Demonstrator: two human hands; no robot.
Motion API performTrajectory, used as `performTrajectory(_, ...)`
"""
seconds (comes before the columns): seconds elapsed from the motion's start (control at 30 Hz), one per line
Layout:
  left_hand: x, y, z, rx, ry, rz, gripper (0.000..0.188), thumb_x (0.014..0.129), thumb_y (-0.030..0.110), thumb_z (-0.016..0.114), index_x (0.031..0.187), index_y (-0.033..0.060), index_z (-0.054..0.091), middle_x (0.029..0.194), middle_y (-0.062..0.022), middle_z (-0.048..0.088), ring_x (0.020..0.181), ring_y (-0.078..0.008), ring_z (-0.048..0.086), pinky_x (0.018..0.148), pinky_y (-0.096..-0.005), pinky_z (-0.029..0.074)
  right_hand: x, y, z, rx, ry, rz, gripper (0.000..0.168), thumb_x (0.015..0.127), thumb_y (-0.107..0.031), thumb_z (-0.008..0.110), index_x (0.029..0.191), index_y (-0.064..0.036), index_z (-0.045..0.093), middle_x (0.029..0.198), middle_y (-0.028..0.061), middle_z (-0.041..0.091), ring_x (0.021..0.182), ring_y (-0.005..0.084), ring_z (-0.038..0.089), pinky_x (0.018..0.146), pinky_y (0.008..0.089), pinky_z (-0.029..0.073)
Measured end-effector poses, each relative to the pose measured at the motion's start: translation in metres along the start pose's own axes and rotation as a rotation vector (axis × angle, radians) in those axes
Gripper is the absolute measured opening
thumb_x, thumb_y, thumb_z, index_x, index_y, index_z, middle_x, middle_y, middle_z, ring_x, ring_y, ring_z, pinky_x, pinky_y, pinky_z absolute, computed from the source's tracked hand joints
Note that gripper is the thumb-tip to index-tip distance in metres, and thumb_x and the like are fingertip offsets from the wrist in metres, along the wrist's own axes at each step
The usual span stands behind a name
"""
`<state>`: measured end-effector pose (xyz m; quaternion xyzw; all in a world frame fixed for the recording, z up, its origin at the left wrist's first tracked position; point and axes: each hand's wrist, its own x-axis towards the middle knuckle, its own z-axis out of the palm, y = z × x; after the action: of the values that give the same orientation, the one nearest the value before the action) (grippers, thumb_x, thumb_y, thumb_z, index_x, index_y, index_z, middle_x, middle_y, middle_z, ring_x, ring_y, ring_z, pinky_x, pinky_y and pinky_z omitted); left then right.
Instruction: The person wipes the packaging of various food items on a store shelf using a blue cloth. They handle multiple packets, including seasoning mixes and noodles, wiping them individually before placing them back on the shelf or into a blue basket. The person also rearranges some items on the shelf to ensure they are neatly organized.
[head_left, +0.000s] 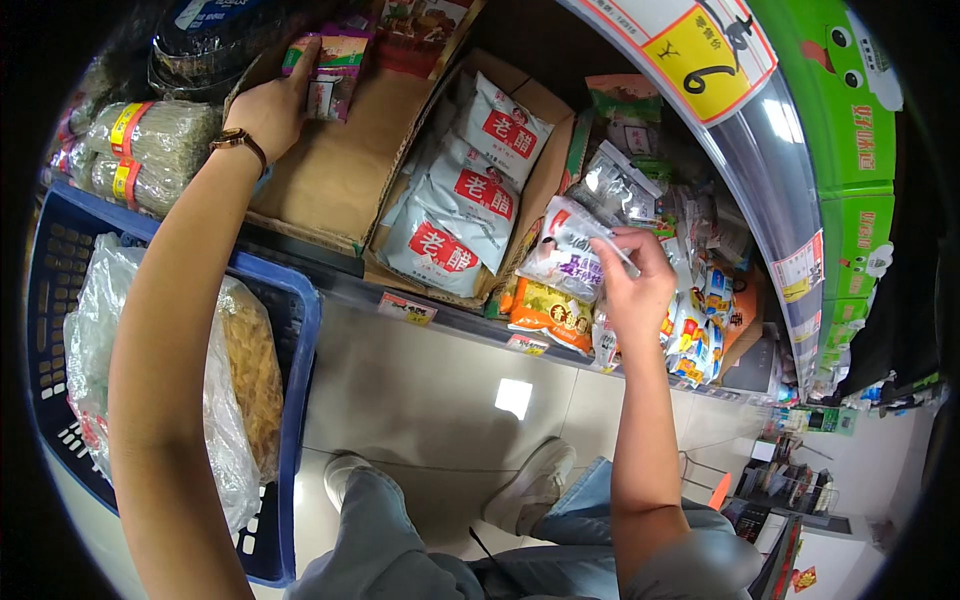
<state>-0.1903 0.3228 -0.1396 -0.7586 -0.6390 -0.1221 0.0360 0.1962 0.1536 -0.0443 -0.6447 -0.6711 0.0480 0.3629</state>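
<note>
My left hand (271, 112), with a watch on its wrist, reaches into an open cardboard box (315, 187) on the shelf. Its extended index finger touches a small purple and green packet (334, 82) at the box's far end. Between thumb and fingers of my right hand (637, 277) is the top edge of a white and clear plastic packet with purple writing (574, 251). That packet hangs over an orange and yellow bag (551, 315) at the shelf's front. In a box between my hands lie several silver vinegar pouches (480, 191) with red labels.
A blue plastic shopping basket (300, 360) with filled clear bags (251, 375) stands below my left forearm. Bundled noodles in clear wrap (154, 139) lie at left. Loose packets (697, 322) crowd the right shelf. A curved price rail (757, 165) and green boxes (859, 127) stand at upper right.
</note>
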Motion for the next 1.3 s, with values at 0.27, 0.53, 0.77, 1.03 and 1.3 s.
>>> performTrajectory(0.27, 0.001, -0.002, 0.004, -0.008, 0.000, 0.003, 0.088, 0.080, 0.011, 0.059, 0.149, 0.0219, 0.006, 0.085, -0.0178, 0.066, 0.073, -0.0347, 0.064, 0.061, -0.0447, 0.052, 0.033, 0.046, -0.001, 0.280, 0.109, 0.285, 0.015, 0.080, -0.007, 0.070, 0.083, -0.001, 0.057, 0.077, 0.0018, 0.057, 0.067, 0.0064, 0.050, 0.061, 0.0208, 0.040)
performTrajectory(0.53, 0.001, -0.002, 0.003, -0.018, -0.012, -0.007, 0.089, 0.077, 0.004, 0.054, 0.149, 0.0225, 0.004, 0.084, -0.0184, 0.066, 0.072, -0.0351, 0.065, 0.061, -0.0455, 0.052, 0.052, 0.047, 0.001, 0.064, 0.097, 0.253, 0.022, 0.075, -0.016, 0.075, 0.082, -0.002, 0.059, 0.071, 0.0031, 0.058, 0.064, 0.0107, 0.051, 0.060, 0.0248, 0.041)
performTrajectory(0.77, 0.002, -0.003, 0.002, -0.004, -0.038, -0.032, 0.086, 0.078, 0.003, 0.049, 0.149, 0.0218, 0.005, 0.084, -0.0186, 0.066, 0.072, -0.0351, 0.065, 0.061, -0.0458, 0.051, 0.048, 0.042, -0.012, 0.206, -0.018, 0.221, 0.016, 0.080, -0.009, 0.071, 0.082, -0.002, 0.057, 0.074, 0.0022, 0.058, 0.068, 0.0079, 0.052, 0.063, 0.0216, 0.040)
performTrajectory(1.03, 0.004, 0.001, 0.002, -0.024, -0.008, -0.028, 0.083, 0.078, 0.002, 0.048, 0.149, 0.0205, 0.007, 0.085, -0.0190, 0.066, 0.073, -0.0355, 0.065, 0.061, -0.0458, 0.051, 0.019, -0.002, -0.041, 0.717, 0.119, 0.329, 0.011, 0.084, -0.003, 0.064, 0.088, -0.003, 0.054, 0.084, 0.0065, 0.062, 0.076, 0.0107, 0.059, 0.070, 0.0223, 0.047)
performTrajectory(1.3, 0.001, 0.002, -0.001, -0.014, -0.013, -0.031, 0.084, 0.077, 0.001, 0.048, 0.148, 0.0207, 0.008, 0.085, -0.0202, 0.066, 0.074, -0.0354, 0.065, 0.063, -0.0455, 0.052, -0.026, -0.041, -0.004, 1.814, -0.246, 0.713, 0.042, 0.085, -0.030, 0.059, 0.122, -0.010, 0.056, 0.117, 0.0061, 0.062, 0.105, 0.0197, 0.061, 0.087, 0.0371, 0.053)
